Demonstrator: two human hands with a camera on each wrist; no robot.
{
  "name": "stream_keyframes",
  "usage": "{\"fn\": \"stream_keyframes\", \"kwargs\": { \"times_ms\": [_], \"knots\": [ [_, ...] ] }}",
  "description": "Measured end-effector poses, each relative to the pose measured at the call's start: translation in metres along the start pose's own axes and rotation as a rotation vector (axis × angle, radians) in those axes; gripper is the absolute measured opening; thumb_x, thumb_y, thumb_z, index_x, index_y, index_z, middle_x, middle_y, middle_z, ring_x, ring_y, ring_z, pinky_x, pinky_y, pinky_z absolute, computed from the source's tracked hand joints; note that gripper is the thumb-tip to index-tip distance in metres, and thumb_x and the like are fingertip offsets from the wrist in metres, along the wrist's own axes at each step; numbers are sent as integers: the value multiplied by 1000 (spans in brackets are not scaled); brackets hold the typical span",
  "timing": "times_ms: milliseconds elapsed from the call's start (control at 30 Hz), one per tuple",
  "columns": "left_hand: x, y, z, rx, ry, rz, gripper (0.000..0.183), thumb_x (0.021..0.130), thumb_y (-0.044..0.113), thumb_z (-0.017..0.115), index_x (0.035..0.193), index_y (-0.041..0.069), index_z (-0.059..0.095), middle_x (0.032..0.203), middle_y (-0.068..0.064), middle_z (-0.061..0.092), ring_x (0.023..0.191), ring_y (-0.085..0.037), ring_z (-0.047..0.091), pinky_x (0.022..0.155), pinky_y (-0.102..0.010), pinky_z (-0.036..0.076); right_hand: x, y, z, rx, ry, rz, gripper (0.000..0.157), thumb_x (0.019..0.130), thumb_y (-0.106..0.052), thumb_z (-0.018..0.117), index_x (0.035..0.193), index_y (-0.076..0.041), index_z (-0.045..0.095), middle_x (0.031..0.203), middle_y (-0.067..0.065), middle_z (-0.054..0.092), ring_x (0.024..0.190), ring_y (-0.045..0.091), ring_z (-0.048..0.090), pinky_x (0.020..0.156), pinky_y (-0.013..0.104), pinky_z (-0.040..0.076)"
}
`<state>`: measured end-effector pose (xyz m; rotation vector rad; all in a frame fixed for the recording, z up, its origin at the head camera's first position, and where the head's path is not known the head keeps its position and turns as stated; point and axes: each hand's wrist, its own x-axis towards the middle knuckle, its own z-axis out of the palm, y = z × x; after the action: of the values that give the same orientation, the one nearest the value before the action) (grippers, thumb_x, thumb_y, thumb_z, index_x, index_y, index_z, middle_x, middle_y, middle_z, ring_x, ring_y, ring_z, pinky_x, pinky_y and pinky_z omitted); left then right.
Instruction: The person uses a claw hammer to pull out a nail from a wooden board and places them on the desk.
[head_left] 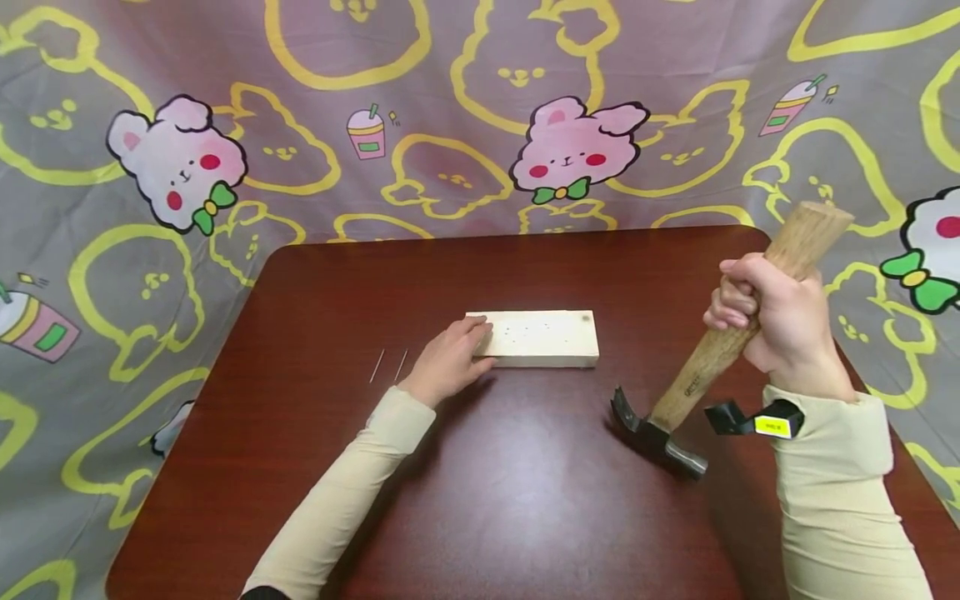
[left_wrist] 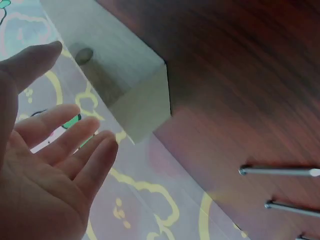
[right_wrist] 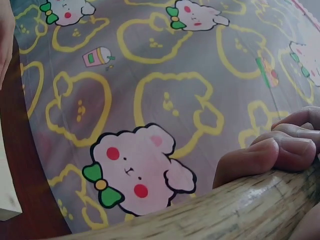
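Note:
My right hand (head_left: 780,312) grips the wooden handle of a claw hammer (head_left: 708,371). The handle's butt points up, and the dark metal head hangs low over the table. In the right wrist view the curled fingers (right_wrist: 295,150) wrap the handle. A pale wooden block (head_left: 540,335) with several small dark marks on its top lies mid-table. My left hand (head_left: 450,358) is at the block's left end. In the left wrist view its fingers are extended and loosely spread beside the block, not curled round it. Left of that hand lie thin metal nails (head_left: 377,367), seen closer in the left wrist view (left_wrist: 280,171).
The dark red-brown table (head_left: 465,517) has rounded far corners. A patterned cloth (head_left: 442,108) hangs behind it and at both sides. A small black device with a yellow label (head_left: 772,426) is on the right wrist.

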<state>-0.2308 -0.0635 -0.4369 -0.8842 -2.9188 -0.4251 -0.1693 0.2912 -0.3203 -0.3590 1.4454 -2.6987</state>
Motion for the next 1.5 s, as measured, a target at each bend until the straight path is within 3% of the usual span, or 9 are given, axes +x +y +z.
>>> {"fn": "stream_keyframes", "kwargs": {
  "times_ms": [367, 667, 767, 900, 1100, 1500],
  "knots": [
    [12, 9, 15, 85, -61, 20, 64, 89, 37, 68, 142, 10, 47, 150, -18, 42, 138, -34, 41, 110, -44, 40, 2, 7, -9, 15, 21, 84, 47, 100, 3, 28, 54, -6, 35, 54, 2, 13, 46, 16, 15, 53, 32, 9],
    [15, 12, 19, 162, -101, 5, 58, 92, 38, 62, 143, 12, 48, 151, -16, 41, 141, -34, 37, 114, -45, 35, 11, 7, -15, -29, 52, 91, 46, 102, -3, 35, 55, -6, 38, 52, 3, 19, 46, 19, 17, 53, 33, 11],
    [15, 12, 19, 151, -97, 7, 58, 92, 38, 62, 142, 12, 48, 150, -17, 41, 141, -34, 37, 115, -45, 33, 14, 9, -20, -27, 124, 64, 38, 100, -5, 43, 62, -5, 44, 49, 4, 30, 44, 20, 22, 45, 30, 21],
    [16, 12, 19, 150, -93, 6, 58, 92, 38, 63, 142, 12, 49, 150, -17, 42, 140, -33, 38, 116, -43, 32, 18, 15, -25, -24, 234, -22, 14, 96, -5, 54, 83, -5, 50, 51, 9, 47, 39, 20, 41, 42, 32, 45],
    [16, 11, 20, 149, -85, -13, 58, 91, 38, 64, 141, 13, 50, 150, -15, 43, 140, -32, 39, 116, -42, 33, 29, 26, -33, -20, 303, -138, 7, 93, -1, 56, 91, -2, 50, 64, 12, 61, 44, 20, 56, 44, 33, 52],
    [16, 14, 19, 144, -86, -14, 58, 92, 38, 63, 142, 13, 49, 150, -16, 42, 140, -33, 38, 117, -41, 31, 52, 34, -63, -46, 397, -25, 15, 89, -6, 65, 98, -4, 53, 74, 7, 61, 56, 18, 61, 58, 29, 56]
  ]
}}
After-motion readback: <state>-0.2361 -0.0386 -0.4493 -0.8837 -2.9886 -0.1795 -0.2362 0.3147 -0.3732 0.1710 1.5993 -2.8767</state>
